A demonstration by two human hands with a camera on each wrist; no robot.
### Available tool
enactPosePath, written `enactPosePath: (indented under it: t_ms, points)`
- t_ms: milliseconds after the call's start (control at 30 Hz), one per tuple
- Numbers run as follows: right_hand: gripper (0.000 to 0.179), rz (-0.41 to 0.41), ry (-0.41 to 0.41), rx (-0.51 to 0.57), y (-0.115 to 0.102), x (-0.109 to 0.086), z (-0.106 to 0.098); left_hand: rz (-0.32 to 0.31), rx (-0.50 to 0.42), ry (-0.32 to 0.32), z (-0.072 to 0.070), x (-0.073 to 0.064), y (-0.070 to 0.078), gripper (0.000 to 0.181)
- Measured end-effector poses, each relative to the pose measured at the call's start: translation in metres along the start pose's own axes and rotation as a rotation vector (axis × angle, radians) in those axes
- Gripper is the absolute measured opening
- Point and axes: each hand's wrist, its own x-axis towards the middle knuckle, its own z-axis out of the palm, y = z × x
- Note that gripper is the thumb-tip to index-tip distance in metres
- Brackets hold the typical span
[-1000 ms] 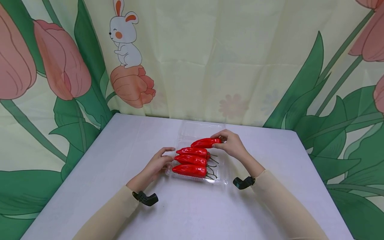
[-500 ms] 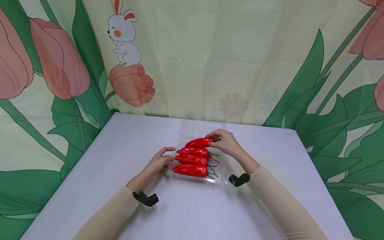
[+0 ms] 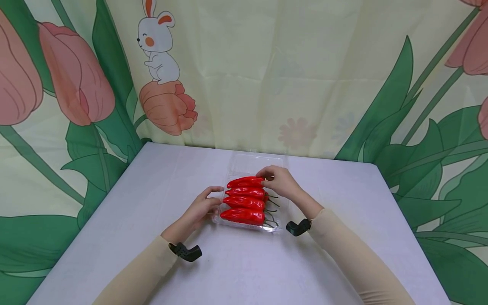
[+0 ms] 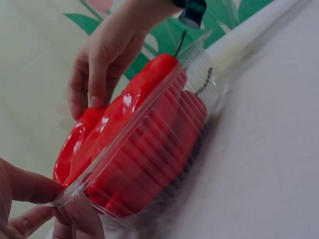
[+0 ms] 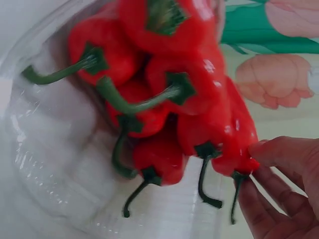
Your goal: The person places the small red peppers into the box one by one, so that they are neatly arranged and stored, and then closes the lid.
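A clear plastic clamshell box (image 4: 149, 109) holds several glossy red peppers (image 3: 244, 216) with green stems, piled in layers. Its left edge is pinched between the thumb and fingers of my left hand (image 3: 198, 208). At the far side of the pile, my right hand (image 3: 281, 183) pinches the stem end of one red pepper (image 3: 243, 182). That pepper lies alongside the others, tip pointing left. In the right wrist view, the thumb and fingers (image 5: 281, 152) grip its end just above the stem. Lower peppers are partly hidden under the upper ones.
The box's clear lid (image 3: 257, 163) lies folded open toward the back of the white table (image 3: 244, 267). A curtain (image 3: 244, 84) printed with tulips and a rabbit hangs behind the table. Black wrist devices (image 3: 187, 253) sit on both forearms.
My right hand has moved left with the far pepper, bringing it from over the box's right part into line with the other peppers. My left hand has stayed at the box's edge.
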Motion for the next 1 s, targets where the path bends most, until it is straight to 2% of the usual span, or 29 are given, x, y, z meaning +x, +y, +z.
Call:
enactPosePath:
  t_ms: [233, 433, 700, 1000]
  points:
    - [0.026, -0.017, -0.007, -0.04, 0.0, -0.002, 0.003, -0.004, -0.009, -0.002, 0.0, 0.001, 0.0, 0.054]
    - [0.029, -0.015, 0.023, -0.009, 0.002, -0.004, 0.001, 0.003, -0.01, -0.007, 0.0, 0.002, -0.001, 0.051]
    - [0.029, 0.038, 0.062, -0.012, 0.008, -0.003, -0.001, -0.009, -0.022, -0.023, -0.001, 0.002, -0.002, 0.053]
    - [0.028, 0.042, 0.067, -0.024, 0.012, -0.004, -0.005, 0.004, -0.012, -0.025, -0.002, 0.002, -0.002, 0.054]
